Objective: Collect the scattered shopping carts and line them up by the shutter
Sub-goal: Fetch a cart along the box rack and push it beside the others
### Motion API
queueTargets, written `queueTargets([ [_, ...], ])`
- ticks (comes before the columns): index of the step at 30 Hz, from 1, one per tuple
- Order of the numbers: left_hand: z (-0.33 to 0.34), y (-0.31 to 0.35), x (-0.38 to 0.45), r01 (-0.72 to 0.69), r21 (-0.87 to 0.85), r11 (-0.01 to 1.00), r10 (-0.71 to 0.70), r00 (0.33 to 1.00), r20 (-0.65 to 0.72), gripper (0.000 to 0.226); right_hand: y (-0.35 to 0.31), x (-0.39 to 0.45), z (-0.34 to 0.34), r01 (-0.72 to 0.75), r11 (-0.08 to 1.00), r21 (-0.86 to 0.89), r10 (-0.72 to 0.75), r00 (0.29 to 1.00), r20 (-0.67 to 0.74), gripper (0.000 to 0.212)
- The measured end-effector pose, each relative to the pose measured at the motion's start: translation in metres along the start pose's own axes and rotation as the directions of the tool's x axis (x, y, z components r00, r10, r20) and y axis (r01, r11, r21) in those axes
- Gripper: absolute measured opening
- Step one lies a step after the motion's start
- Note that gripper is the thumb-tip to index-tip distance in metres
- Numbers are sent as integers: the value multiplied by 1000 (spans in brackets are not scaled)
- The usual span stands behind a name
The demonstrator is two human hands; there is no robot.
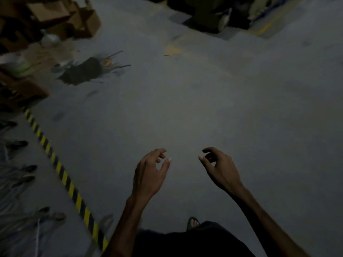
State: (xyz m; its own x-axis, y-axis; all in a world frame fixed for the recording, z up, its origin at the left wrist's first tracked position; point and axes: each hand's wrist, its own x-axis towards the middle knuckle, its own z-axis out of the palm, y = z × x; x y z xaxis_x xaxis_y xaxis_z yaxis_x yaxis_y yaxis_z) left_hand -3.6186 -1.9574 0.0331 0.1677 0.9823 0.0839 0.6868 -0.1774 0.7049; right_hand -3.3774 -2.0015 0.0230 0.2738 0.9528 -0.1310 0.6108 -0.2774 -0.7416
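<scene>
Left hand (pixel 151 173) and right hand (pixel 219 169) both hang out in front of the body over bare grey floor (pixel 204 108), fingers loosely curled, thumbs apart from fingers, nothing held. Hands sit side by side, a gap between them, palms roughly facing each other. No shopping cart clearly visible in the head view; frame is dim and blurred. Dark toppled object (pixel 83 72) with thin rods sticking out lies on the floor far ahead and to the left of the left hand, cannot tell what it is. Cardboard boxes (pixel 74 17) piled at upper left. Yellow-black striped tape (pixel 61 169) runs diagonally across the floor left of the left hand. One sandalled foot (pixel 193 223) shows below the hands.
</scene>
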Motion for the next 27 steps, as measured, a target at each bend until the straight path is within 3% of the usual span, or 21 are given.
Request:
queueTargets([
  [13,99,62,204,-205,-112,972,227,944,240,29,43,122,-63,-222,971,94,239,933,-269,31],
  [19,124,75,319,-279,-135,951,310,886,346,38,41,207,-80,-289,949,125,315,884,-347,31],
  [27,169,115,461,-380,-144,913,402,790,463,33,44,311,-113,-339,909,244,416,783,-462,27],
])
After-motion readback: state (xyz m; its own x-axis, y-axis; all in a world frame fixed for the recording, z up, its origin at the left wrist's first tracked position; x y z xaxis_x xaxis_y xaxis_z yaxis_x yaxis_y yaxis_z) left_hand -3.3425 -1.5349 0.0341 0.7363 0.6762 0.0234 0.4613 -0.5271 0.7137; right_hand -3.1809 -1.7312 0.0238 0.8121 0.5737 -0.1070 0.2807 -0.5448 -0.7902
